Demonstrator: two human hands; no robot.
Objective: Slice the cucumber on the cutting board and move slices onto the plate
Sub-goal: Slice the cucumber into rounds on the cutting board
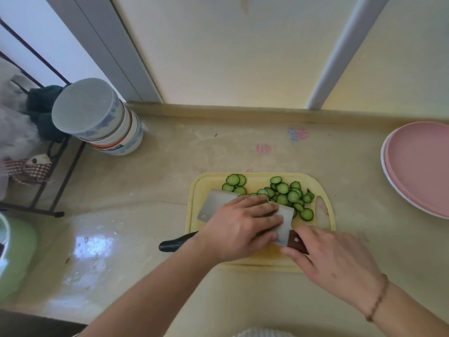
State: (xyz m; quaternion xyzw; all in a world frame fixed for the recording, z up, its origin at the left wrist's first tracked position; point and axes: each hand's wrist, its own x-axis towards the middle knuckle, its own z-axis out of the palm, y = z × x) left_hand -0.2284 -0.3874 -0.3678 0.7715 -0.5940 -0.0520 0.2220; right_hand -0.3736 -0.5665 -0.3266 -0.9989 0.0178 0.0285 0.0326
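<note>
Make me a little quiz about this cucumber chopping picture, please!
1. True or false: the cucumber slices already lie on the pink plate.
2. Which hand holds the cleaver's wooden handle? A left hand B right hand
3. Fill in: the left hand lies flat on the cleaver's ____.

Key: 1 false, they are on the yellow cutting board. 2 B, the right hand. 3 blade.

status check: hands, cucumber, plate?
Left hand flat on steel cleaver blade; right hand grips its wooden handle. Green cucumber slices on yellow board. Pink plate bare.
</note>
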